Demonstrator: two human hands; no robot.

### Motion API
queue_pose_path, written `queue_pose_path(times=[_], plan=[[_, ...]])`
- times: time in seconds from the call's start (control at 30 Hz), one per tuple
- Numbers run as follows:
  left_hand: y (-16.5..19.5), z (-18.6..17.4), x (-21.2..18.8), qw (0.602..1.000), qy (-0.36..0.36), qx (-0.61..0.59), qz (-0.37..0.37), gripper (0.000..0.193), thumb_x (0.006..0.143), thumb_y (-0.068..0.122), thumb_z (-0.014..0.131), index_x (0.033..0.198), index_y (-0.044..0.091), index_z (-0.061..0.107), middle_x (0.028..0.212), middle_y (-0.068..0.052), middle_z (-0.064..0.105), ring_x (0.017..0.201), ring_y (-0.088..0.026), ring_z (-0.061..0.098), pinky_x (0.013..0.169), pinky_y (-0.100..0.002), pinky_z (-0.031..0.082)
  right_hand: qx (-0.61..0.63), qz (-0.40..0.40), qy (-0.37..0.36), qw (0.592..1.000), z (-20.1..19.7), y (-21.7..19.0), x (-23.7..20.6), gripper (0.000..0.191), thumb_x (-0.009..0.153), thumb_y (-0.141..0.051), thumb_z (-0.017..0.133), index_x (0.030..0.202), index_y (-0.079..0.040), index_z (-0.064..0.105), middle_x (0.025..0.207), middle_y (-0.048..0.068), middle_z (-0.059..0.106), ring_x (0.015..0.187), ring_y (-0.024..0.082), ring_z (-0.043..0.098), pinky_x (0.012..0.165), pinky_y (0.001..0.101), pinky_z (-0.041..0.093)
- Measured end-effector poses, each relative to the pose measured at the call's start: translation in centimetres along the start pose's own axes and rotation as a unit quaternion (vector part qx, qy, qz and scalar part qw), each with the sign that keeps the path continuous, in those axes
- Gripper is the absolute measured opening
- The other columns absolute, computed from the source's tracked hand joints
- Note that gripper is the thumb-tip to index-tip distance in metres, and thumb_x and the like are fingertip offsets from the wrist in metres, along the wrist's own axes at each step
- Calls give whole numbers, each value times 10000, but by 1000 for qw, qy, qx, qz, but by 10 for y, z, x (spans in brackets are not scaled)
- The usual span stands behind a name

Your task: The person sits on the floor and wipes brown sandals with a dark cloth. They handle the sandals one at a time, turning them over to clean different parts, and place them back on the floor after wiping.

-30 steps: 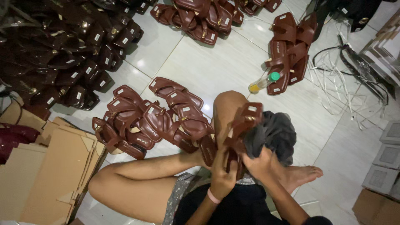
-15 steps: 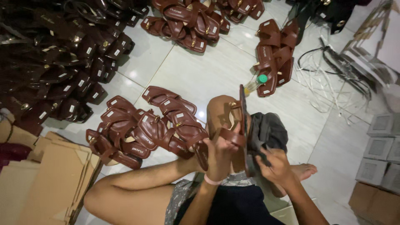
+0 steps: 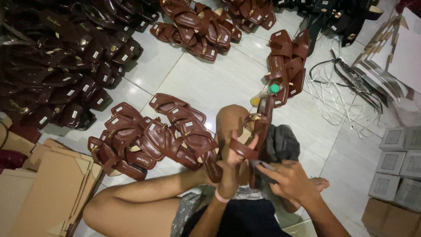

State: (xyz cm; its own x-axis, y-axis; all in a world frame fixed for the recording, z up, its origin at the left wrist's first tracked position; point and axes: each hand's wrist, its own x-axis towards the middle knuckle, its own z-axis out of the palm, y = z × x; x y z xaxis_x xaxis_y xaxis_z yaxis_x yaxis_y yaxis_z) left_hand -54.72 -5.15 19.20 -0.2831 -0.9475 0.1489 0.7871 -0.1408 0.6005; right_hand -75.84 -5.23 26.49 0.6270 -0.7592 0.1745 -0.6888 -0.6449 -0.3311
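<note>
sandal: reddish-brown, gold buckle | cloth: dark grey | bottle cap: green

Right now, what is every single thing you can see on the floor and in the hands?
held sandal: one, brown, gold buckle, held above the knee
sandal heap: many, brown, on tiles left of the knee
dark sandals: many, blackish-brown, upper left
far sandal piles: several, brown, top
bottle: one, yellowish, green cap, by the far pile
dark cloth: one, grey, over the leg
cardboard: flat sheets, tan, lower left
boxes: several, grey, right edge
cords: tangle, white and black, right
left hand: grips the held sandal's strap
right hand: pinches its lower end
</note>
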Motion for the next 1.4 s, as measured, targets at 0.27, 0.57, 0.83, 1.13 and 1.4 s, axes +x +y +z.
queue_pose_path(times=[0.27, 0.57, 0.83, 1.13, 1.4], plan=[[27, 23, 9, 999, -8, -36, 0, 1138, 859, 886, 240, 1690, 167, -60, 1689, -209, 321, 1423, -265, 479, 1198, -346, 375, -77, 40, 30, 996, -5, -12, 12, 644, 617, -121, 724, 1260, -133, 689, 914, 111, 737, 638, 281, 666, 596, 404, 552], [36, 28, 8, 992, -38, 123, -1, 1169, 970, 866, 90, 1683, -52, 208, 1556, -225, 493, 1451, -267, 461, 1242, -327, 259, -87, 32, -42, 995, -10, 2, 3, 648, 598, -172, 725, 1245, -179, 701, 945, 136, 767, 557, 283, 656, 512, 402, 553], [31, 38, -7, 887, -57, 457, -2, 1145, 984, 750, 405, 1630, -99, -11, 1615, -261, 442, 1435, -372, 479, 1211, -419, 390, -16, 25, 43, 999, 18, -12, 1, 544, 652, -172, 734, 1190, -96, 715, 897, 129, 760, 528, 284, 633, 501, 398, 520], [5, 39, -33, 623, -60, 775, 87, 1224, 768, 841, 595, 1535, -99, 435, 1561, -298, 457, 1412, -487, 468, 1186, -614, 303, 9, 73, -30, 997, 39, 4, -44, 665, 661, -162, 724, 1322, -100, 687, 884, 153, 749, 626, 301, 711, 564, 409, 570], [-26, 7, -73, 670, -105, 733, 56, 670, 922, 499, 646, 1316, -43, 624, 1376, -249, 619, 1384, -403, 535, 1252, -495, 387, -22, 91, 55, 994, 126, 18, -119, 574, 707, -203, 739, 1274, -147, 672, 906, 135, 757, 640, 288, 714, 569, 401, 573]])
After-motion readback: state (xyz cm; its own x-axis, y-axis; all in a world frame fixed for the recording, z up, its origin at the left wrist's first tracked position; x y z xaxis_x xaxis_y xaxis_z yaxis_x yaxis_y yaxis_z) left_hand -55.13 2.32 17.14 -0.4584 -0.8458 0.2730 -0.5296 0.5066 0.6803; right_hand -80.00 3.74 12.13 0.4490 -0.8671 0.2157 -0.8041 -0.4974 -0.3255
